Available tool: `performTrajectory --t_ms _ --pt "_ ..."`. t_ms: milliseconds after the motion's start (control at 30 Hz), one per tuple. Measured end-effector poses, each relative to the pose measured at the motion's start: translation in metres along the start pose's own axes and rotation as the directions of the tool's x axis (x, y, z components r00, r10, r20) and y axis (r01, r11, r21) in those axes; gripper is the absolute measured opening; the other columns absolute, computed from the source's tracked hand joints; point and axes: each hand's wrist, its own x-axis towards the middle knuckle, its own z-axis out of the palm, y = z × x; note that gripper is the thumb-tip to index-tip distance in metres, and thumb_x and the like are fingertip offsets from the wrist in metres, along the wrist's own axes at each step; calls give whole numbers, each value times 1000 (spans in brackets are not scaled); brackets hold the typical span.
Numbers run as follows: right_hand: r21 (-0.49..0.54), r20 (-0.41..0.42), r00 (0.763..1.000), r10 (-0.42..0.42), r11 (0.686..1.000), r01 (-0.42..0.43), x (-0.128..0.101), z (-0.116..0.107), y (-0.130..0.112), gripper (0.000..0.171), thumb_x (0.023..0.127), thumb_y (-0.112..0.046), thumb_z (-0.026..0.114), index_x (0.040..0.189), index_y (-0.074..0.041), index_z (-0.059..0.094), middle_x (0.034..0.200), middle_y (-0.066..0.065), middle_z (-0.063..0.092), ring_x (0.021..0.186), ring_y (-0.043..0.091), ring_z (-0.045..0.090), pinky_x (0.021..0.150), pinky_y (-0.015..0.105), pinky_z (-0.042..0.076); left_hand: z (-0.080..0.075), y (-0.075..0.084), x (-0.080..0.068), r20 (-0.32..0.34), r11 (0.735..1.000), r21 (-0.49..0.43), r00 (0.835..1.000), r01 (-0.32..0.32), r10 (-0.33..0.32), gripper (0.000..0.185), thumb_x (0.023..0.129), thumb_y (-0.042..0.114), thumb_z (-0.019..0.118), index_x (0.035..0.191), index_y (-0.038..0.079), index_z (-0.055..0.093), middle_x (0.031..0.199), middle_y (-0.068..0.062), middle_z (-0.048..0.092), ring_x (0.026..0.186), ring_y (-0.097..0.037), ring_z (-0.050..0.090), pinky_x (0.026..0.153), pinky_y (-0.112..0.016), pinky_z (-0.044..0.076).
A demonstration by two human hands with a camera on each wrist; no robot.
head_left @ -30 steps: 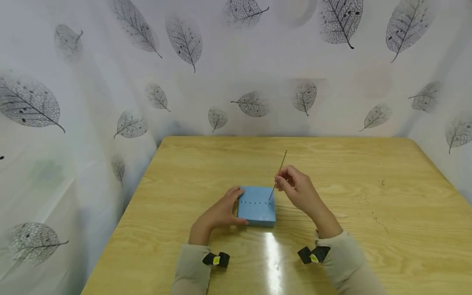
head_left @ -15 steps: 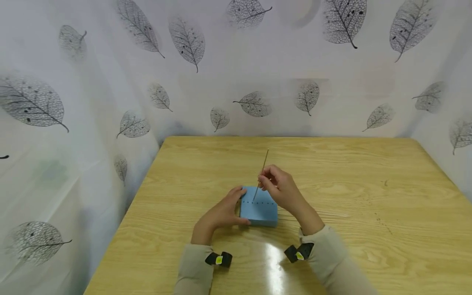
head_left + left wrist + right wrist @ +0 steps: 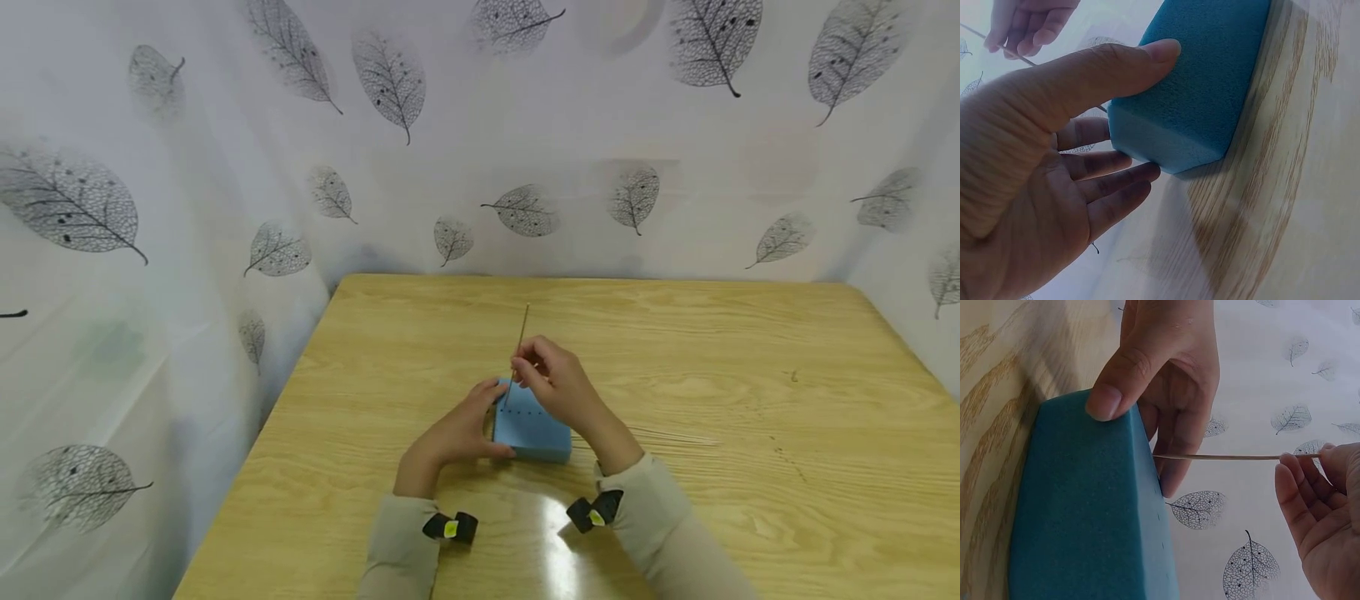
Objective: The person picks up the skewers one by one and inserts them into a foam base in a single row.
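Note:
A blue foam block (image 3: 534,433) lies on the table, a row of small dark holes across its top face. My left hand (image 3: 461,427) grips the block's left end, thumb on the near side and fingers on the far side; the left wrist view shows the thumb (image 3: 1163,51) on the blue face. Between thumb and fingertips my right hand (image 3: 558,385) pinches a thin wooden stick (image 3: 522,329), held nearly upright and leaning slightly. In the right wrist view the stick's lower tip (image 3: 1160,455) meets the block's top near the left end of the row.
Several more thin sticks (image 3: 675,437) lie on the wooden table (image 3: 750,517) to the right of the block, partly behind the right forearm. A white curtain (image 3: 405,192) printed with leaves hangs behind the table and along its left side.
My right hand has moved left over the block with the stick, from the right end of the hole row to near its left end. The left hand keeps its grip.

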Motion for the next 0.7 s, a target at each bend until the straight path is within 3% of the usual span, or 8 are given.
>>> performTrajectory --t_ms 300,500,700 --pt "-31 22 999 -45 998 46 2 6 2 2 92 3 56 93 4 57 81 10 61 67 23 61 60 26 53 0 1 0 -6 1000 2 1000 -3 3 94 75 26 81 147 0 26 153 -18 21 140 -28 22 111 -44 26" --pt "-38 62 997 -56 998 59 -1 10 6 5 94 -1 54 95 4 57 83 13 61 69 23 61 60 28 52 1 0 0 -22 999 12 999 -46 46 93 75 25 82 148 3 27 153 -13 24 139 -26 25 110 -43 29" --pt "-91 82 995 -55 994 63 -5 15 9 4 91 3 58 93 -1 58 83 8 61 71 15 60 62 27 53 0 -1 1 -24 998 11 998 -63 63 93 75 24 82 148 7 28 153 -9 23 139 -22 25 110 -40 29"
